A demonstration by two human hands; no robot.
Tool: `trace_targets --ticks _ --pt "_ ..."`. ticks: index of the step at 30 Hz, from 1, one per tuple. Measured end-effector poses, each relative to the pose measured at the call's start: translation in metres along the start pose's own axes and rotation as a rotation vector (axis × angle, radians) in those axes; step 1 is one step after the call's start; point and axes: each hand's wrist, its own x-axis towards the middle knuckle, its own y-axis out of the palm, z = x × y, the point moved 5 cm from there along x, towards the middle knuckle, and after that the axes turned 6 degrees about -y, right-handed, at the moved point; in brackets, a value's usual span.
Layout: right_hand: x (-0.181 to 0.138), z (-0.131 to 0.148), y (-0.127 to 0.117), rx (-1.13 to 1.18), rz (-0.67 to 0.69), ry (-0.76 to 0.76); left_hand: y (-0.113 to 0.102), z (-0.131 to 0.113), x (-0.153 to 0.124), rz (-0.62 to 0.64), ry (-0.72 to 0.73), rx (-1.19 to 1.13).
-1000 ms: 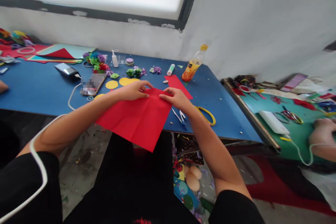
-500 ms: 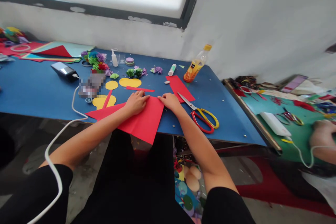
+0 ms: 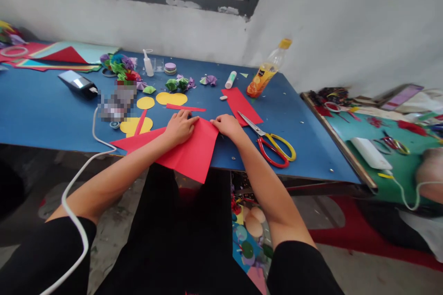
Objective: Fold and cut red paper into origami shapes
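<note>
A large creased sheet of red paper [image 3: 194,147] lies across the near table edge, its front corner hanging over my lap. My left hand [image 3: 180,127] rests on its far edge, thumb on top and fingers curled over the paper. At the far right corner, my right hand [image 3: 225,126] pinches the sheet; the fingertips are partly hidden. Scissors [image 3: 266,136] with one red and one yellow handle lie spread on the table beside my right hand, their tips on a red paper rectangle [image 3: 240,103]. A narrow red strip [image 3: 185,107] sits just beyond my left hand.
Yellow paper cutouts [image 3: 171,98], a phone-like device [image 3: 78,84], a glue stick [image 3: 230,79], a small white bottle [image 3: 148,64] and a drink bottle [image 3: 265,76] stand or lie around. A white cable [image 3: 69,209] crosses my left arm. Another person's arm [image 3: 429,173] is at the green table.
The view has tilted down slightly and shifted, so the table appears a little higher. Both hands remain at the far edge of the red paper, with little visible movement.
</note>
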Motion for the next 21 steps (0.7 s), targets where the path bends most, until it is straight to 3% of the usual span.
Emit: trace_targets --ticks 11,17,21 --pt "-0.004 -0.001 0.003 0.065 -0.038 0.014 0.002 0.002 -0.001 0.034 -0.019 -0.01" --pt "-0.018 -0.009 -0.006 0.211 -0.109 0.094 0.004 0.006 -0.002 0.072 -0.029 -0.003" --pt "-0.033 -0.013 -0.001 0.338 -0.056 0.093 0.004 0.007 -0.002 0.098 -0.046 -0.012"
